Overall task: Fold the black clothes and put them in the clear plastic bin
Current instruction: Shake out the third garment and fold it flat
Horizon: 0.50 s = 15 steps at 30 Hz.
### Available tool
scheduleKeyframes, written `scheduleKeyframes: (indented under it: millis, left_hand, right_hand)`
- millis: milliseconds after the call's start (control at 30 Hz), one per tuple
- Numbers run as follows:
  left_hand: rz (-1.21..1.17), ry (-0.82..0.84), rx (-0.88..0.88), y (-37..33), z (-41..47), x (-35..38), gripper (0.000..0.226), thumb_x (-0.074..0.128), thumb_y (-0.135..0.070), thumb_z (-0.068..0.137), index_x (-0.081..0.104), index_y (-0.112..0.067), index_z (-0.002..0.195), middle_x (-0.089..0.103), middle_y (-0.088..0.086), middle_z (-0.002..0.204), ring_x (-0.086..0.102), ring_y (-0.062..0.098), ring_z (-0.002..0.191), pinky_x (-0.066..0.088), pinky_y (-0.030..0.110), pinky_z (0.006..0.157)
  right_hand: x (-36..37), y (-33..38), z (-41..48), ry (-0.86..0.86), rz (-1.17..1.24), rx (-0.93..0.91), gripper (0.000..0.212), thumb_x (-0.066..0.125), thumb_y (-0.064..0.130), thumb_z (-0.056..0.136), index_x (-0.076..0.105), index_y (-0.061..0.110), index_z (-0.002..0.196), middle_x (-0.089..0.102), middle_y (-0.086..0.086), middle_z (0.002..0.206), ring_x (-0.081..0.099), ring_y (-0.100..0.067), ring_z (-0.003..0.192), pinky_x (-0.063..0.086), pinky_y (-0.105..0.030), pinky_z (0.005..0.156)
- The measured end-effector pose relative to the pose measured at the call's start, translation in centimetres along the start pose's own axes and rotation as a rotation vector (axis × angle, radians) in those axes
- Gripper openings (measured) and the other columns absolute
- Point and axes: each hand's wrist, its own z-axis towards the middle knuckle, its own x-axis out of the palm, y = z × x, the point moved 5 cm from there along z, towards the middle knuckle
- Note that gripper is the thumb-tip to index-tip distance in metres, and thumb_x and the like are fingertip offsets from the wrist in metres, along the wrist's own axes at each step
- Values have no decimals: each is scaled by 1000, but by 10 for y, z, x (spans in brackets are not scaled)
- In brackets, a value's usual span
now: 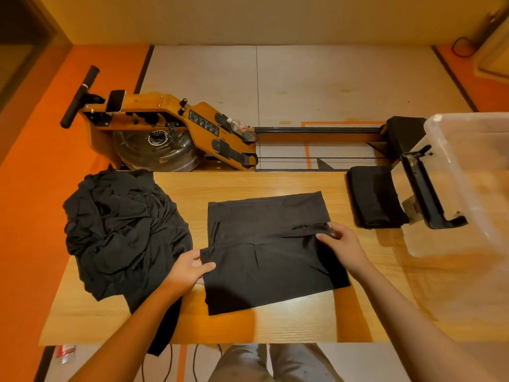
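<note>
The black garment (270, 260) lies flat on the table (248, 183), half folded. The left hand (190, 268) pinches its left edge and the right hand (341, 244) its turned-in right flap, each grip closed on cloth (likely squaring the fold). Left of it waits the crumpled pile (118, 230); right of it, a folded piece (374, 197) sits beside the clear plastic bin (468, 188).

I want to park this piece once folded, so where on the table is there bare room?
Bare table runs along the near edge below the flat garment, and along the far edge between the loose pile and the folded stack. The pile crowds the left, the bin the right.
</note>
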Motion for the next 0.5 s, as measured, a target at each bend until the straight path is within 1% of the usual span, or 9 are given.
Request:
scheduleKeyframes:
  millis: [67,133,167,233,300,333,400,467,500]
  left_hand:
    - [59,-8,40,2,-6,-1,27,62,7,88,62,-10,109,74,-7,85,71,10,85,56,17,68]
    - [85,-40,69,2,-13,-3,29,63,10,86,62,-9,108,73,-9,87,70,6,85,54,14,70]
    - [93,-59,81,1,-15,-3,27,64,10,85,63,-6,107,73,-7,86,71,7,84,54,15,70]
    - [119,-109,87,-5,-20,-2,16,65,7,85,65,-7,91,71,-10,68,68,11,73,52,14,62]
    - [130,-141,89,-11,-24,1,27,65,6,85,55,-13,70,61,-12,50,60,3,54,45,10,50]
    - [123,-149,94,-14,-24,3,31,66,5,85,51,-15,67,57,-10,48,58,2,50,43,10,49]
    - [116,-131,96,-16,-23,6,23,68,1,85,54,-9,70,56,-7,56,57,3,52,44,10,51]
    - [93,-93,96,-19,-26,8,16,69,-1,85,57,4,77,57,-2,57,56,2,52,45,11,54]
    - [56,-69,89,-21,-28,6,13,68,0,86,59,6,80,61,-3,57,59,2,55,48,13,58]
  right_hand:
    - [-2,6,-7,86,115,21,14,60,14,92,67,5,101,70,-9,98,66,-23,94,53,-42,84]
    - [-3,7,-12,142,165,39,15,58,13,93,69,10,104,71,-5,101,67,-20,97,55,-39,85]
    - [-4,6,-13,158,178,45,15,57,12,93,69,12,103,72,-4,102,67,-20,97,55,-37,84]
    - [-5,2,-14,162,212,73,15,55,9,94,69,13,100,72,-3,99,68,-19,96,55,-29,77]
    - [-5,1,-12,150,217,109,15,54,10,94,68,14,98,73,-1,96,68,-19,95,52,-25,73]
    - [-4,0,-12,153,225,128,15,54,10,94,68,13,99,73,-2,97,67,-20,95,52,-27,75]
    - [-2,0,-10,177,264,166,17,53,11,94,68,10,103,73,-5,101,67,-23,97,52,-33,80]
    - [0,4,-9,225,322,190,21,52,12,93,67,9,109,72,-7,105,68,-23,97,51,-34,81]
    - [0,6,-9,254,356,196,23,53,14,92,66,9,111,72,-8,107,68,-24,98,51,-35,82]
